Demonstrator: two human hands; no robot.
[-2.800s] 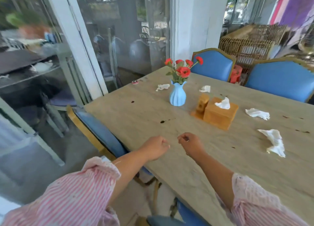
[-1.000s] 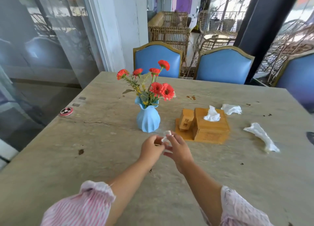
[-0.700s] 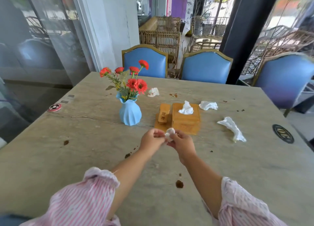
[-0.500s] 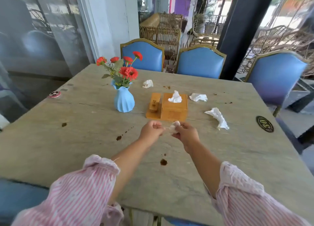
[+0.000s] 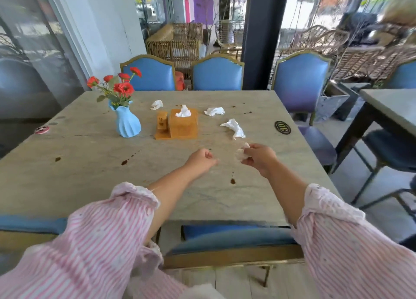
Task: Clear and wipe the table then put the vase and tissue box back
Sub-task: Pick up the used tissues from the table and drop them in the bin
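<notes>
On the far left of the table (image 5: 67, 175), the vase (image 5: 127, 124) stands with the tissue box (image 5: 183, 127) just to its right. Nearer, the left hand (image 5: 201, 160) hovers, fingers curled in, holding nothing visible. Right of it, the right hand (image 5: 258, 156) pinches a tissue wad (image 5: 240, 153). A crumpled tissue (image 5: 234, 127) lies just beyond that hand, its long axis running far-left to near-right; the right hand is nearer.

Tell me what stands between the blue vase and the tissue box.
In the head view, a small wooden holder stands between the blue vase and the tissue box.
</notes>
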